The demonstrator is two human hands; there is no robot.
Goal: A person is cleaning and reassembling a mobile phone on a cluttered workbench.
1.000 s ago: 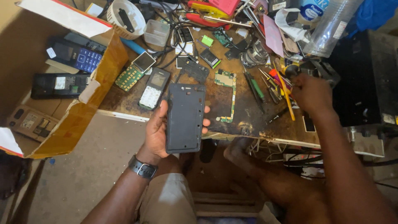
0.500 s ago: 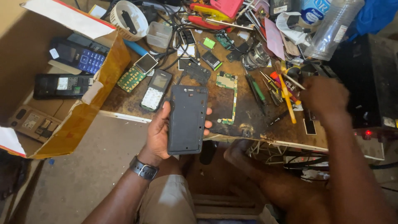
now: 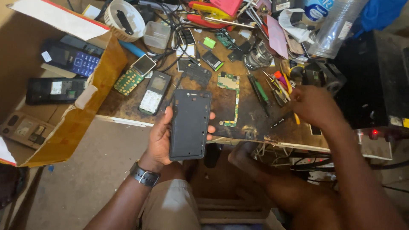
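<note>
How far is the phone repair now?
Done: the phone is opened, and its green circuit board lies bare on the bench. In hand: the left hand holds the dark phone frame; the right hand reaches among the screwdrivers. Left: the board is not yet back in.

A cardboard box (image 3: 68, 132) holds old phones (image 3: 74, 59); a circuit board (image 3: 230, 98), keypad phone (image 3: 154, 91) and white tub (image 3: 125, 19) lie on the counter (image 3: 128, 110).

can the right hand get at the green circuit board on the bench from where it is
Probably yes. The right hand is over the screwdrivers, and the green circuit board lies uncovered beside them on the bench.
</note>
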